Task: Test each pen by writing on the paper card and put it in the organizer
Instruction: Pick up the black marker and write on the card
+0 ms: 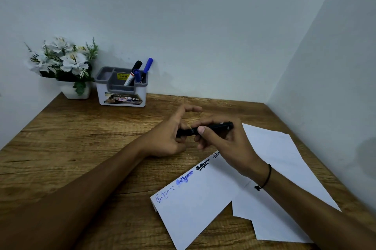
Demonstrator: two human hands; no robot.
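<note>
A black pen (215, 127) lies level between both hands, above the wooden desk (81, 137). My left hand (168, 135) pinches its left end, with the index finger lifted. My right hand (225, 144) grips its right part, thumb on the barrel. Beneath the right hand lies the white paper card (203, 198), with blue and black scribbles along its left edge. At the back stands a grey-and-white organizer (122, 89) with three pens in it: one black-capped and two blue-capped.
A white pot of white artificial flowers (63, 62) stands in the back left corner beside the organizer. Walls close the desk at the back and on the right. A second white sheet (284, 158) lies under the card.
</note>
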